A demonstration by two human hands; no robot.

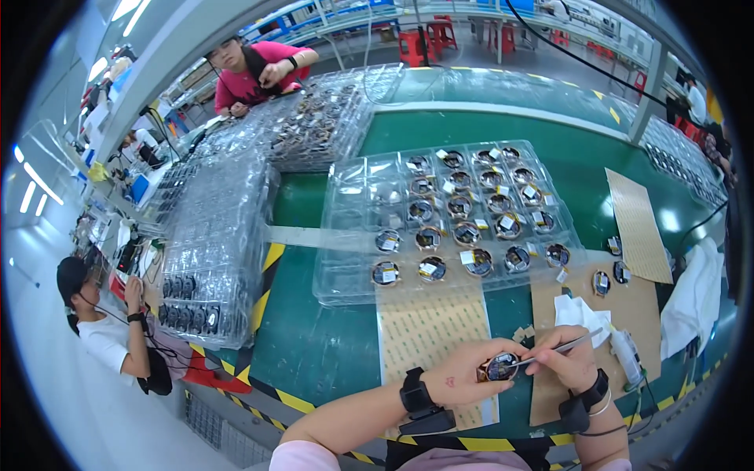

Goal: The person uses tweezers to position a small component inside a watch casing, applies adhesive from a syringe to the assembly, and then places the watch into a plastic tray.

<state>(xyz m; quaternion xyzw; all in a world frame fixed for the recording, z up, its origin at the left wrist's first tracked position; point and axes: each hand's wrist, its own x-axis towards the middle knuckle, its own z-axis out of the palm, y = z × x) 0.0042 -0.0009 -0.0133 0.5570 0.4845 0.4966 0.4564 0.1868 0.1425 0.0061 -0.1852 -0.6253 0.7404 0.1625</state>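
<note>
Between the fingers and thumb of my left hand is a round electronic module, like an open watch body with a dark inside and a copper-coloured rim. My right hand pinches a pair of metal tweezers. The tweezers' tip meets the module's inner face; what it touches is too small to make out. Under my left hand lies a tan sheet with rows of small printed shapes. A piece of brown cardboard extends beneath my right hand, and a crumpled white wipe rests just beyond it.
Ahead, a clear plastic tray carries several round modules. Loose modules sit at the right, near another tan sheet, a white bottle and a white cloth. Stacked trays fill the left; co-workers sit beyond and left.
</note>
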